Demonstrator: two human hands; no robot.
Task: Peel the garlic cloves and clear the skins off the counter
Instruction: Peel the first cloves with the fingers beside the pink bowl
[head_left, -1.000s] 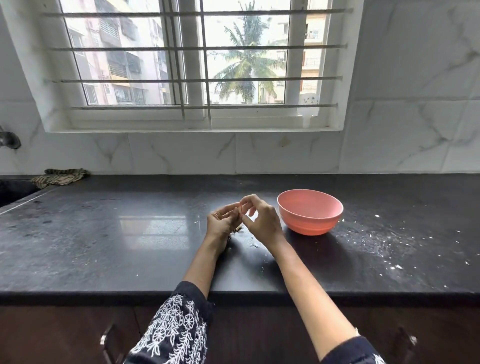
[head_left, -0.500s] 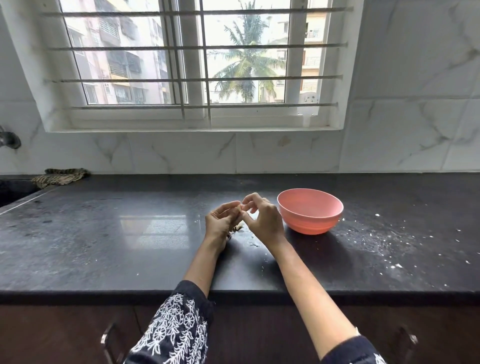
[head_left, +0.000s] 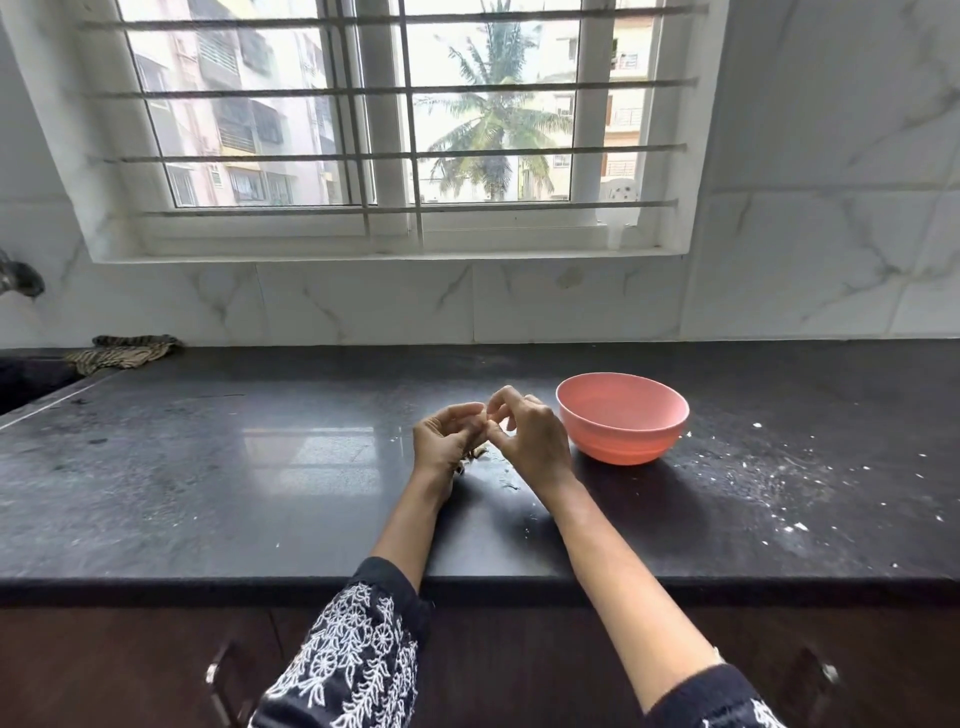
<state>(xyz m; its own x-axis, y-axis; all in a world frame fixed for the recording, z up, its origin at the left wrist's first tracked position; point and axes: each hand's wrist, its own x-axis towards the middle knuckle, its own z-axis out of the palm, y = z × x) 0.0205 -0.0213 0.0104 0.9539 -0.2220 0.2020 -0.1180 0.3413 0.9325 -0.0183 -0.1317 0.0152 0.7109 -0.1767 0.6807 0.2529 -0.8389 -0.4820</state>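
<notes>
Both hands (head_left: 491, 441) apparently pinching garlic (head_left: 485, 427)

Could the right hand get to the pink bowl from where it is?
Probably yes: the right hand sits just beside the round pink plastic bowl, nothing between them, though its fingers are busy pinching something small.
</notes>
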